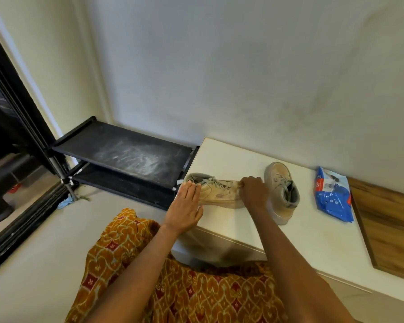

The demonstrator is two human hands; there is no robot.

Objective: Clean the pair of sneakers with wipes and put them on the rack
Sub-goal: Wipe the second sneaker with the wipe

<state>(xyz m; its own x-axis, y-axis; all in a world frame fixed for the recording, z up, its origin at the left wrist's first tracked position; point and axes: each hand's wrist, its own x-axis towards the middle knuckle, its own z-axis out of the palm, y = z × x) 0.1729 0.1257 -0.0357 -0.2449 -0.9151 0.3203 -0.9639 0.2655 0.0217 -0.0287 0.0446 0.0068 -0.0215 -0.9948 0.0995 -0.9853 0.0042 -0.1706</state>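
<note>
Left hand [189, 205] is lying flat over the heel end of the near sneaker [216, 191], steadying it on the white worktop [313, 238]. Right hand [254, 191] is gripping its toe, fingers [247, 183] curled tight. The second sneaker [281, 192] is standing just right of it, the blue wipes pack [334, 195] farther right. The black rack [126, 157] is sitting left of the worktop.

Both my arms reach forward, bare to the elbow. My left hand [186, 207] lies flat with fingers straight and spread, thumb out to the side. My right hand [254, 190] is bent down at the wrist, fingers curled tight in a pinch.
</note>
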